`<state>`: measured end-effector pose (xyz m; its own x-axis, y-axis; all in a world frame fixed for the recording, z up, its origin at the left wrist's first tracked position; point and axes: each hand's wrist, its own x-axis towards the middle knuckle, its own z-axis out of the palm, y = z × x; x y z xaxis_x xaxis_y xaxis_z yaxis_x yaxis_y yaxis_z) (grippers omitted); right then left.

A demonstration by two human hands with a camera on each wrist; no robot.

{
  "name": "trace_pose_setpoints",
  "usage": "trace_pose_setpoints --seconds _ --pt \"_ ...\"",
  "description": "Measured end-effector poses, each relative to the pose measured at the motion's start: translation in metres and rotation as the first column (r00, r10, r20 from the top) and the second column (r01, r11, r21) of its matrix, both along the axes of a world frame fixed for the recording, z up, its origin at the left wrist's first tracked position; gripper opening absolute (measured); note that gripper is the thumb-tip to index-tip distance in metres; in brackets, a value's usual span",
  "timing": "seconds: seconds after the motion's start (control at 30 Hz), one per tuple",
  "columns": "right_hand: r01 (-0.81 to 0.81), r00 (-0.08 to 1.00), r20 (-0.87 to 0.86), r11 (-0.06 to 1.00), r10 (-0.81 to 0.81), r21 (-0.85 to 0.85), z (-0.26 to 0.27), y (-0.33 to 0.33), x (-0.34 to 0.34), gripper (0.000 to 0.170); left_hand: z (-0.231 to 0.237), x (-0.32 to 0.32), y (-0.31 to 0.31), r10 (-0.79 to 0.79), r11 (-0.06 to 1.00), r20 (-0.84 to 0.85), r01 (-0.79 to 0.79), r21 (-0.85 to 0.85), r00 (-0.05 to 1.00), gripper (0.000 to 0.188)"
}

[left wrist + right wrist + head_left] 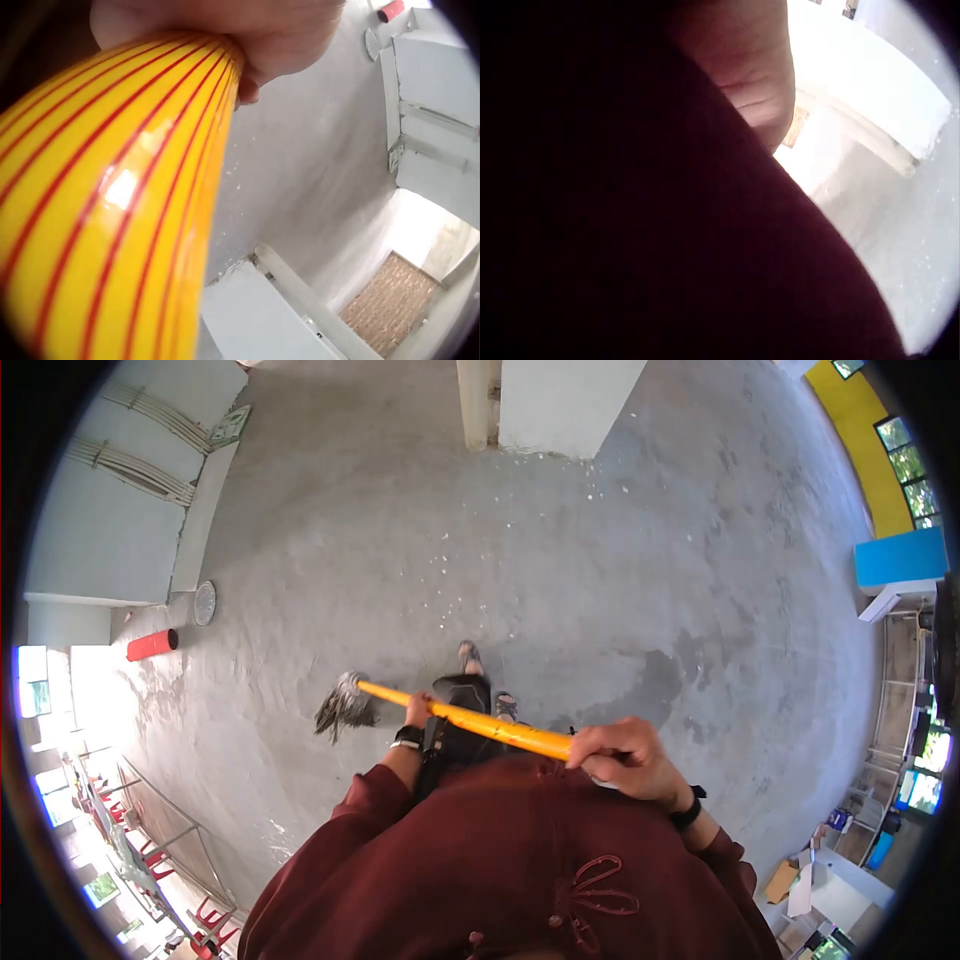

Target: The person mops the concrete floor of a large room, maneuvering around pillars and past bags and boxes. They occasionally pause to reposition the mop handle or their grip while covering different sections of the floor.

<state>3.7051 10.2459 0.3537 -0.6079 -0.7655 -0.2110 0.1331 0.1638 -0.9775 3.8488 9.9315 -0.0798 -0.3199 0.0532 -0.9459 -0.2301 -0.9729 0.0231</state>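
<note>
A mop with a yellow handle slants across the front of my body in the head view. Its grey string head lies on the concrete floor to my left. My left hand grips the handle lower down, nearer the strings. Up by the handle's top end, my right hand curls its fingers round it. In the left wrist view the red-striped yellow handle fills the near side, running up into the left hand. Dark sleeve cloth covers much of the right wrist view, hiding the right hand's grip.
A wall block juts out ahead. On the left are a red cylinder and a round grey lid-like disc. Metal frames stand at lower left, and a shelf rack at right. Damp patches mark the floor.
</note>
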Motion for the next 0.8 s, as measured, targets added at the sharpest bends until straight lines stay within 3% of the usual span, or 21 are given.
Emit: trace_pose_setpoints --seconds 0.03,0.1,0.13,0.17,0.2,0.27,0.3,0.37,0.4,0.47,0.53,0.57,0.63,0.67,0.73,0.77,0.8 --pt "0.009 1.0 0.009 1.0 -0.009 0.008 0.004 0.004 -0.011 0.01 0.001 -0.033 0.011 0.097 0.983 0.007 -0.097 0.155 0.995 0.024" --pt "0.169 0.973 -0.164 0.985 -0.163 0.019 0.021 0.009 -0.029 0.013 0.036 -0.093 0.045 -0.19 0.972 -0.103 0.172 -0.163 0.976 0.024" --pt "0.181 0.971 -0.163 0.983 -0.174 0.031 0.031 0.01 -0.038 0.013 0.024 -0.118 0.06 -0.24 0.964 -0.175 0.213 -0.161 0.955 0.022" --pt "0.227 0.934 -0.28 0.974 -0.223 -0.016 0.042 0.009 -0.048 0.015 0.013 -0.142 0.072 -0.285 0.954 -0.245 0.25 -0.164 0.927 0.022" --pt "0.264 0.879 -0.393 0.962 -0.27 -0.069 0.054 0.005 -0.06 0.017 0.049 -0.169 0.091 -0.423 0.882 -0.295 0.314 -0.352 0.857 0.02" --pt "0.271 0.813 -0.491 0.949 -0.314 -0.159 0.079 -0.012 -0.088 0.019 0.095 -0.237 0.109 -0.609 0.785 -0.344 0.479 -0.394 0.715 0.018" --pt "0.274 0.819 -0.482 0.95 -0.311 -0.147 0.095 -0.023 -0.104 0.019 0.095 -0.272 0.112 -0.652 0.755 -0.378 0.61 -0.241 0.657 0.019" --pt "0.092 0.808 -0.567 0.985 -0.159 -0.146 0.123 -0.053 -0.132 0.013 0.081 -0.326 0.134 -0.622 0.77 -0.545 0.568 -0.292 0.563 0.02" --pt "0.095 0.811 -0.562 0.985 -0.161 -0.146 0.131 -0.072 -0.142 0.013 0.1 -0.36 0.138 -0.555 0.774 -0.551 0.63 -0.066 0.624 0.02" --pt "-0.096 0.701 -0.713 0.993 0.017 -0.07 0.139 -0.104 -0.16 0.015 0.113 -0.399 0.155 -0.358 0.874 -0.622 0.484 0.039 0.696 0.021" --pt "-0.126 0.693 -0.718 0.992 0.068 -0.027 0.142 -0.116 -0.172 0.013 0.148 -0.422 0.149 -0.465 0.835 -0.724 0.523 -0.17 0.509 0.02" --pt "-0.183 0.675 -0.727 0.983 0.124 -0.002 0.141 -0.124 -0.184 0.011 0.122 -0.435 0.155 -0.578 0.811 -0.741 0.334 -0.48 0.34 0.02" --pt "-0.231 0.639 -0.765 0.969 0.081 -0.091 0.143 -0.136 -0.209 0.012 0.098 -0.466 0.167 -0.546 0.836 -0.672 0.378 -0.397 0.5 0.02" --pt "-0.192 0.651 -0.757 0.977 0.058 -0.09 0.143 -0.141 -0.22 0.012 0.14 -0.475 0.142 -0.612 0.779 -0.704 0.428 -0.457 0.361 0.02" --pt "-0.169 0.66 -0.75 0.981 0.041 -0.095 0.142 -0.142 -0.243 0.013 0.13 -0.505 0.139 -0.529 0.809 -0.68 0.544 -0.223 0.508 0.018" --pt "-0.158 0.683 -0.73 0.98 0.021 -0.12 0.142 -0.136 -0.254 0.013 0.129 -0.516 0.143 -0.526 0.818 -0.674 0.527 -0.232 0.519 0.018" --pt "-0.148 0.704 -0.71 0.978 0.002 -0.144 0.144 -0.129 -0.26 0.013 0.128 -0.522 0.145 -0.468 0.848 -0.633 0.514 -0.126 0.616 0.018"
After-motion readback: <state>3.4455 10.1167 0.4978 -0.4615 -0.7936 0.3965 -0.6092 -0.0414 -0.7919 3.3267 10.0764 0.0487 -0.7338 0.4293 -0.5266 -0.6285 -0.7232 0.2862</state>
